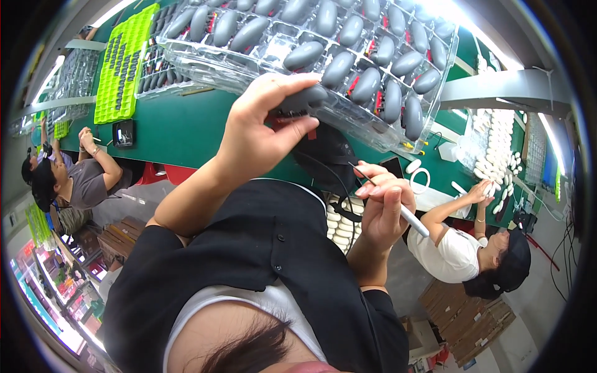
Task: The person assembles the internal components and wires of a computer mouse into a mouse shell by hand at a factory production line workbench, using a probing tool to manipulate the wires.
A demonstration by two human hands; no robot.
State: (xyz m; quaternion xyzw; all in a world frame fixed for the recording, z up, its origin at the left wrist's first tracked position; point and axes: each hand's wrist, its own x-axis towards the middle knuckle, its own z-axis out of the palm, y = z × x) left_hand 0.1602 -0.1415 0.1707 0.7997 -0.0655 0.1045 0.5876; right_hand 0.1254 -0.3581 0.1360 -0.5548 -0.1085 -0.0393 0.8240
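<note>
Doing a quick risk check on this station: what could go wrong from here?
1. The pen-shaped tool in the right hand has its thin tip angled toward the left hand; a slip might scratch the held grey piece or prick a finger.
2. That piece is pinched between thumb and fingers, so it could drop.
3. The left hand looks close to the clear tray; a bump might jostle its loaded pieces.

On the table (180,121), a compartment tray (283,48) with oval pieces (324,18) in it lies beyond both hands, a grid tray (104,107) and a small box (124,133) to its left, a heap of ovals (497,146) to its right. The left hand (252,127), holding one held piece (306,97), is before the compartment tray's near side; the right hand (387,205), around a slim tool (415,222), is farther right.
</note>
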